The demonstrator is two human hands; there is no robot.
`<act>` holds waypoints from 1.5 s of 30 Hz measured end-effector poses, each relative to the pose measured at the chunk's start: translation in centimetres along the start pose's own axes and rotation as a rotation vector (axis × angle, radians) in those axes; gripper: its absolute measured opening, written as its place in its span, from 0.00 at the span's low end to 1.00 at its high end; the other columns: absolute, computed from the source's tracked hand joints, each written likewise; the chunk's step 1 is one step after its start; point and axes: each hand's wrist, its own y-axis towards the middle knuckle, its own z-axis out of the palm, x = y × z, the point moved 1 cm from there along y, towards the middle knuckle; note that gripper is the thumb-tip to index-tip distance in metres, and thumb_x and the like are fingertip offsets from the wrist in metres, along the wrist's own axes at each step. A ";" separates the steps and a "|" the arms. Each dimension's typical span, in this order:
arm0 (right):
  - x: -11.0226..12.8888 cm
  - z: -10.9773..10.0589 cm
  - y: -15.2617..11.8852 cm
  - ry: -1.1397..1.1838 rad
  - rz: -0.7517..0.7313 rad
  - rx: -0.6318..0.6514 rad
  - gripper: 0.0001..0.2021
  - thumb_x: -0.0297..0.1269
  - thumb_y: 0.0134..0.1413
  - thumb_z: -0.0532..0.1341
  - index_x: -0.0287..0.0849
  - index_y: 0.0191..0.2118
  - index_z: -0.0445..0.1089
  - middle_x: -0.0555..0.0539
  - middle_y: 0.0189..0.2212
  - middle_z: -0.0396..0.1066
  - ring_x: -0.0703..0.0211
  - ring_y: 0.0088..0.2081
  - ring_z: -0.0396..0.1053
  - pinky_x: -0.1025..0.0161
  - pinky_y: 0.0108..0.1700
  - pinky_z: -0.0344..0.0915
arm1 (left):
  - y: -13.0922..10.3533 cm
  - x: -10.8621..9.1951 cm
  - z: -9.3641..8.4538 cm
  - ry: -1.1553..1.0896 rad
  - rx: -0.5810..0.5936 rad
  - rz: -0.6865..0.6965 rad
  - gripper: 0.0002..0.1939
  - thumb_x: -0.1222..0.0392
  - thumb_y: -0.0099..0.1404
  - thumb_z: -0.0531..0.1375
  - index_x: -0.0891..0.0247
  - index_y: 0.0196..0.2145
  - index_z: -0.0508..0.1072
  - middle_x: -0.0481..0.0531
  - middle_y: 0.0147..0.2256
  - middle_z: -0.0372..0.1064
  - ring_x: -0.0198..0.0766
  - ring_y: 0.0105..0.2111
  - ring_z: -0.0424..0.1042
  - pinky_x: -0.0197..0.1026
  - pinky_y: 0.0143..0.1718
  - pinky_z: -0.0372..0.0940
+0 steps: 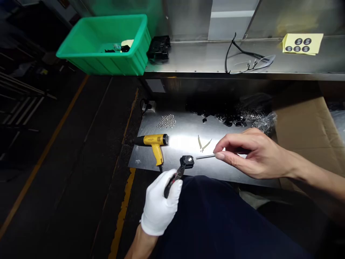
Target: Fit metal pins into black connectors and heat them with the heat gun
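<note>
My left hand, in a white glove, is closed round the handles of dark pliers. The jaws of the pliers grip a small black block-shaped part with a shiny spot on top. My bare right hand pinches a thin grey metal rod between thumb and fingers. The rod's free end points left at the black part and stands a little apart from it. Just behind the rod, a pair of thin cream-coloured tweezer-like pieces lies spread in a V on the metal table.
A yellow heat gun lies at the table's left, near a pile of small silver pieces. Black parts and plastic bags line the back. A cardboard box stands right. The shelf above holds a green bin, glasses and a sticker sheet.
</note>
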 end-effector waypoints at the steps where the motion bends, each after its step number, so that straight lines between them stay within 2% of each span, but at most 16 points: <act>1: 0.3 -0.2 0.3 -0.022 0.003 0.024 0.02 0.31 0.64 0.65 0.41 0.40 0.76 0.58 0.20 0.64 0.69 0.21 0.57 0.66 0.24 0.54 | 0.2 0.0 -0.1 0.021 -0.001 0.035 0.12 0.59 0.72 0.60 0.62 0.50 0.77 0.53 0.43 0.79 0.40 0.42 0.79 0.38 0.46 0.72; 8: 1.1 -1.6 1.9 -0.216 0.022 0.194 0.07 0.33 0.66 0.61 0.41 0.42 0.77 0.54 0.21 0.71 0.66 0.21 0.60 0.63 0.26 0.56 | 1.2 0.2 -0.9 0.133 -0.005 0.187 0.11 0.61 0.70 0.62 0.61 0.50 0.75 0.53 0.44 0.77 0.42 0.43 0.78 0.42 0.47 0.71; 12: 1.5 -1.9 2.6 -0.257 0.044 0.275 0.07 0.32 0.67 0.60 0.41 0.43 0.77 0.54 0.20 0.70 0.66 0.21 0.61 0.62 0.27 0.56 | 1.8 0.2 -1.3 0.196 0.005 0.236 0.10 0.60 0.70 0.62 0.59 0.49 0.74 0.53 0.44 0.77 0.43 0.42 0.77 0.44 0.47 0.70; 21: 1.5 -2.2 3.0 -0.258 0.058 0.295 0.07 0.30 0.65 0.61 0.41 0.42 0.78 0.56 0.19 0.67 0.67 0.20 0.60 0.64 0.26 0.54 | 2.5 0.2 -1.5 0.281 0.014 0.284 0.11 0.58 0.70 0.63 0.60 0.49 0.73 0.54 0.43 0.77 0.44 0.42 0.76 0.46 0.47 0.69; 33: 1.1 -2.6 2.9 -0.279 0.086 0.291 0.06 0.32 0.64 0.62 0.43 0.41 0.78 0.56 0.22 0.72 0.68 0.21 0.63 0.66 0.27 0.57 | 3.0 0.1 -1.4 0.346 0.027 0.320 0.12 0.56 0.69 0.63 0.60 0.49 0.73 0.55 0.43 0.77 0.47 0.42 0.77 0.48 0.47 0.70; 37: 1.0 -2.5 2.7 -0.293 0.096 0.330 0.07 0.33 0.66 0.60 0.43 0.42 0.77 0.54 0.23 0.73 0.66 0.23 0.66 0.64 0.28 0.57 | 3.0 -0.2 -1.3 0.361 0.030 0.328 0.12 0.56 0.69 0.63 0.60 0.49 0.73 0.55 0.42 0.77 0.46 0.41 0.77 0.48 0.45 0.70; 45: 1.5 -2.2 2.8 -0.345 0.095 0.383 0.08 0.32 0.64 0.59 0.42 0.42 0.76 0.52 0.22 0.68 0.63 0.22 0.60 0.60 0.28 0.52 | 3.1 -0.2 -1.3 0.375 0.024 0.335 0.12 0.57 0.69 0.63 0.61 0.49 0.73 0.56 0.43 0.76 0.46 0.41 0.77 0.48 0.45 0.70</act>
